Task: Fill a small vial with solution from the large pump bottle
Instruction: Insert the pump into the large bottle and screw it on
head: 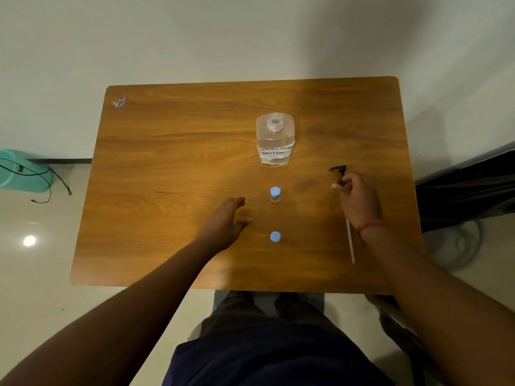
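Head view, looking down: a wooden tabletop [172, 151] carries one large clear bottle [275, 140], two small vials and one pump. The large bottle stands upright toward the far middle of the tabletop, its neck uncapped, clear liquid inside, and a white label facing the viewer with the handwritten word "SOLUTION". Nearer, in line with the bottle, stands the first vial [275, 194], a small clear one with a blue cap; the second vial [275, 237], also blue-capped, stands nearer again, well apart from the first. The left hand [227, 221] rests on the tabletop just left of the two vials, palm down, its fingers straight and loosely spread, holding nothing and touching neither vial. The right hand [359, 201], with one red band [370, 225] at the wrist, is on the right side of the tabletop, its fingers curled round the black pump [340, 175]; the pump's nozzle points left, and its one long pale dip tube [351, 246] runs back toward the near edge under the wrist. One small sticker [119, 101] sits at the far left corner. On the floor at left is one teal bin [22, 171] with black cables.
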The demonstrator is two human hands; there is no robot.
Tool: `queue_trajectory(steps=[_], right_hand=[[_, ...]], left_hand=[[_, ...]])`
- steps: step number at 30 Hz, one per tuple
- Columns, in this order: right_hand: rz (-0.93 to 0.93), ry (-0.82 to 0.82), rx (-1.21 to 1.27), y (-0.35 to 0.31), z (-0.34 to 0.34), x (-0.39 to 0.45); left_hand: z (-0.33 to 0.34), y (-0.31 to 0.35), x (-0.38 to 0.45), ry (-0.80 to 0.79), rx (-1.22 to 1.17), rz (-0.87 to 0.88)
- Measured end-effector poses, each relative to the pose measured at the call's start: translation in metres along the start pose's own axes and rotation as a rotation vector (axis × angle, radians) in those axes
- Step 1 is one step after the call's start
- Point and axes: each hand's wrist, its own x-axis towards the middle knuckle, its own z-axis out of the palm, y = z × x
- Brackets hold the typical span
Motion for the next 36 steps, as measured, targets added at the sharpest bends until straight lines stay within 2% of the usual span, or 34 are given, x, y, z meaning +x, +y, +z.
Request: queue_trajectory(steps=[3,7,15,32,36], right_hand=[[0.082,-0.015,-0.054,0.007,-0.001,0.024],[0.215,-0.124,-0.132,0.009,0.003,0.045],[0.209,-0.225,-0.138,0.011,-0.002,0.055],[0.179,-0.165,-0.021,-0.014,-0.025,0.057],[0.089,-0.116,-0.002,-0.038,-0.044,0.063]], left_hand=[[-0.011,0.014,0.023,0.082,-0.097,-0.027],[-0.029,0.039,0.055,0.182,-0.241,-0.021],[-0.069,0.08,0.098,0.206,-0.38,0.07],[-0.089,0.094,0.118,0.109,-0.153,0.279],[-0.095,0.097,0.113,0.114,-0.141,0.306]])
